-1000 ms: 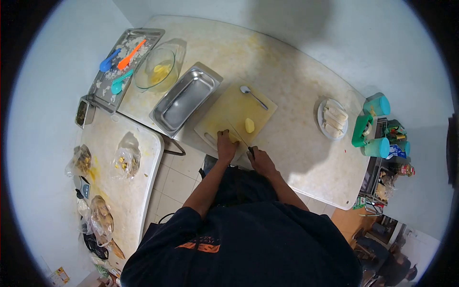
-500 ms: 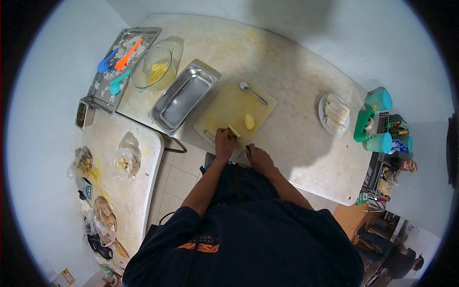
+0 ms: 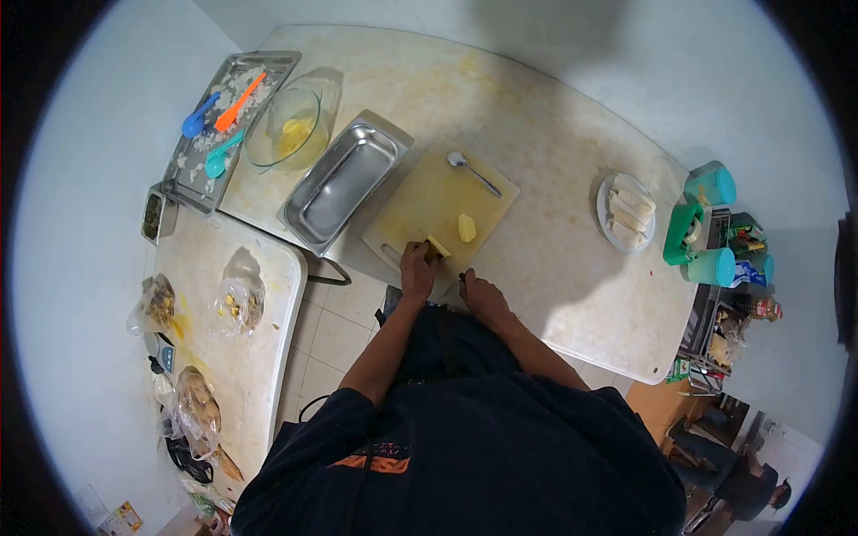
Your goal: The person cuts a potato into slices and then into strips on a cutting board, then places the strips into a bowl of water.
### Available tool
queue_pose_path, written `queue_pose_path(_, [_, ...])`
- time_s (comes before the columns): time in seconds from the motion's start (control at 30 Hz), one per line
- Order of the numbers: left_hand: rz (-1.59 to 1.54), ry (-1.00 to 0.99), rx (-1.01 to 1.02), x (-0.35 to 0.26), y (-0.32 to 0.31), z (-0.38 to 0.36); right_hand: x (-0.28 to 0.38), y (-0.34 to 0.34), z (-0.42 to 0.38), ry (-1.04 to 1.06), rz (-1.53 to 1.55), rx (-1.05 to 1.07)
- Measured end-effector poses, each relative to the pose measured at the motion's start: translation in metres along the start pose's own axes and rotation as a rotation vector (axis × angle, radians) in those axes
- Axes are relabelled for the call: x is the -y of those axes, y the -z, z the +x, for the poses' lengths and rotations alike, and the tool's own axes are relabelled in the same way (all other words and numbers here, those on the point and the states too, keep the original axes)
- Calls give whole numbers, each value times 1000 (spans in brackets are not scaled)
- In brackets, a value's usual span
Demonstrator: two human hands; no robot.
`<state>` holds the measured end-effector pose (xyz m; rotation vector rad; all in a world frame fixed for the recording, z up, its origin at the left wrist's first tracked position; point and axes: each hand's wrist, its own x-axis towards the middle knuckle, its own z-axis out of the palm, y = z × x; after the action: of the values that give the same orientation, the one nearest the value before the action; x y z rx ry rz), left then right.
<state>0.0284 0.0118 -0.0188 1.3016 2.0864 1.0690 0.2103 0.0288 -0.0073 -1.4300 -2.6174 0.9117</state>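
My left hand is closed on a pale yellow potato piece at the near edge of a yellowish cutting board. To its right, my right hand is wrapped round the dark handle of what looks like a knife; its blade is hard to make out. Another peeled potato piece lies on the board, a little beyond my hands. Farther up the board rests a metal spoon.
Left of the board stand a steel pan, a glass bowl with yellow pieces and a tray with colored spoons. A plate of white pieces is at right. Bags lie on the side table. Another person is lower right.
Both hands stay in nearly the same place, with only a very slight shift. The potato pieces and the spoon look unmoved.
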Motion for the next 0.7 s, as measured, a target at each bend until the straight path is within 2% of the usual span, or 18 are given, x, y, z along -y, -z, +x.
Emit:
queue_pose_path(0.23, [115, -24, 13, -1, 3, 1, -4, -7, 5, -67, -57, 78])
queue_pose_path(0.33, [-4, -76, -54, 7, -4, -1, 0, -4, 0, -53, -34, 66])
queue_pose_path(0.43, [17, -17, 40, -1, 5, 1, 3, 2, 0, -67, -13, 97])
queue_pose_path(0.53, [43, -78, 12, -6, 9, 1, 5, 6, -1, -16, -15, 59])
queue_pose_path(0.63, [-30, -192, -73, 2, 3, 1, 6, 8, 2, -37, -25, 109])
queue_pose_path(0.7, [32, -148, -62, 2, 2, -1, 7, 8, 3, -54, -13, 113])
